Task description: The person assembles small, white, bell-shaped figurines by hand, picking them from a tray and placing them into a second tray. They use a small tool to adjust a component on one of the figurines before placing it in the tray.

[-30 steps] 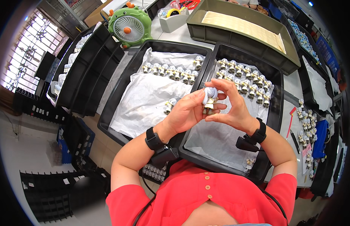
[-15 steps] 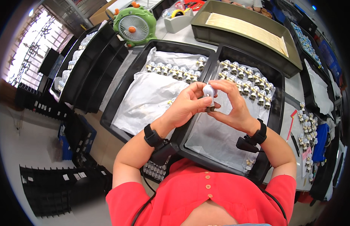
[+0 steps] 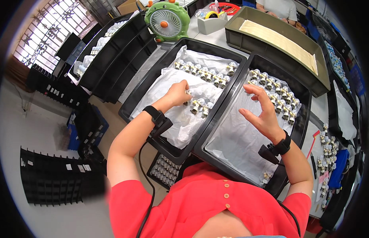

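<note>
My left hand (image 3: 177, 94) is over the left black tray (image 3: 127, 105), its fingers closed around a small white-headed figurine (image 3: 188, 93) that is partly hidden. Right beside it, two similar figurines (image 3: 198, 105) rest on the white paper sheet (image 3: 174, 81). Beyond the sheet's folded edge runs a row of more figurines (image 3: 205, 73) in the same tray. Over the right black tray (image 3: 216, 166), my right hand (image 3: 260, 113) holds nothing, thumb and fingers apart. Several rows of figurines (image 3: 279, 93) stand on paper at that tray's far side, and one figurine (image 3: 267, 177) lies in its near corner.
Behind the trays stand a green fan (image 3: 165, 22), a grey tape holder (image 3: 212, 24) and a large olive bin (image 3: 271, 39). Stacked black trays (image 3: 117, 59) are at left. More figurines (image 3: 329, 152) lie on the table at right. Another person (image 3: 277, 8) sits across.
My hands have parted. The left one has carried the figurine from between them left to the paper; the right one has let go and opened. The view has shifted slightly.
</note>
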{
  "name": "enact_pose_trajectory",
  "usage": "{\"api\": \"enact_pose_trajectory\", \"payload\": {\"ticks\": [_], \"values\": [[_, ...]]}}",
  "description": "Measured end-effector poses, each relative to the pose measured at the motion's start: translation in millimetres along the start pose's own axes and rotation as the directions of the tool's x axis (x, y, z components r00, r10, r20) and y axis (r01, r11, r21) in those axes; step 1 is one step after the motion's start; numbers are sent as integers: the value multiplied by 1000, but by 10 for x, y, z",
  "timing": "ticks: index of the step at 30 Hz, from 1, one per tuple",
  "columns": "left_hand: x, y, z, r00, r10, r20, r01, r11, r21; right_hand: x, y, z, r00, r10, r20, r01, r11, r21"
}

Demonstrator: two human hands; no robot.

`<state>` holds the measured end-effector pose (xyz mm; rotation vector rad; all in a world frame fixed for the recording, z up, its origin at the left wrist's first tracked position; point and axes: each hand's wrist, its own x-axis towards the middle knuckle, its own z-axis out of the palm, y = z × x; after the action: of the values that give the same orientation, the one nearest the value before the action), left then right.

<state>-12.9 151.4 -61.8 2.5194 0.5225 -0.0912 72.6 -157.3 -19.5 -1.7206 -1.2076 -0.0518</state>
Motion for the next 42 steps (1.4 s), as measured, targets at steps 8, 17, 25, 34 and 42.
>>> {"api": "enact_pose_trajectory", "payload": {"ticks": [8, 17, 25, 34, 42], "values": [[106, -117, 51, 989, -21, 144, 24, 1000, -14, -4, 53, 6, 998, 63, 15, -62, 997, -34], [185, -115, 67, 935, -25, 354, 50, 997, -59, -36, 197, 25, 986, 140, 91, -131, 986, -101], [-52, 328, -342, 968, 241, 72, -250, 954, 165, 79, 750, -261, 883, 397, 249, -211, 812, -544], [-592, 1412, -2, 817, 557, 152, -287, 620, -730, 176, 1198, -195, 846, 524, 95, -306, 625, -719], [-450, 1331, 256, 922, 347, -173, -347, 542, -765, 297, 13, -223, 995, 72, 68, -72, 997, -11]]}}
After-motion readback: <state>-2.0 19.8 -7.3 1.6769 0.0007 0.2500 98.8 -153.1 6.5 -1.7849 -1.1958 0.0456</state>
